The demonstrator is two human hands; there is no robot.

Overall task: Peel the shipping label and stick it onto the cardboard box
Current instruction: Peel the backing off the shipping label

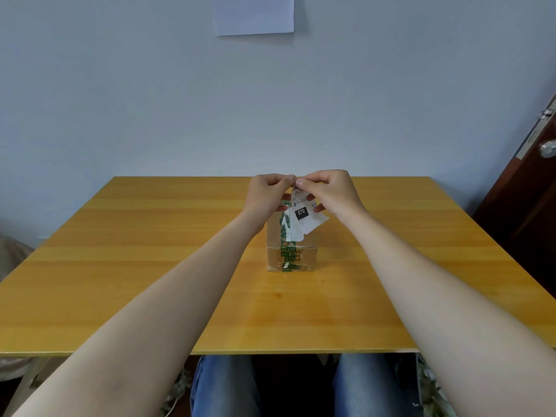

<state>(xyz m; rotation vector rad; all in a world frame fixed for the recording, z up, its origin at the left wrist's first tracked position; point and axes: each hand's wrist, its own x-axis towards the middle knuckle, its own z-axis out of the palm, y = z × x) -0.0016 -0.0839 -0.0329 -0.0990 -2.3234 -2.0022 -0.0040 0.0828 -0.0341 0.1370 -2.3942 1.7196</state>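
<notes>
A small cardboard box [304,258] with green printed tape down its middle stands on the wooden table [150,266], near the centre. A white shipping label [301,216] with a black "070" patch hangs in the air just above the box's top. My left hand [266,194] and my right hand [329,192] meet at the label's upper edge, thumbs and forefingers pinched on it. The label's lower corners curl free, and its top edge is hidden by my fingers. Whether backing paper is separating from it I cannot tell.
A sheet of white paper [254,13] is stuck to the pale wall behind the table. A dark wooden door with a metal knob [547,149] stands at the right. My knees in jeans show under the table's front edge.
</notes>
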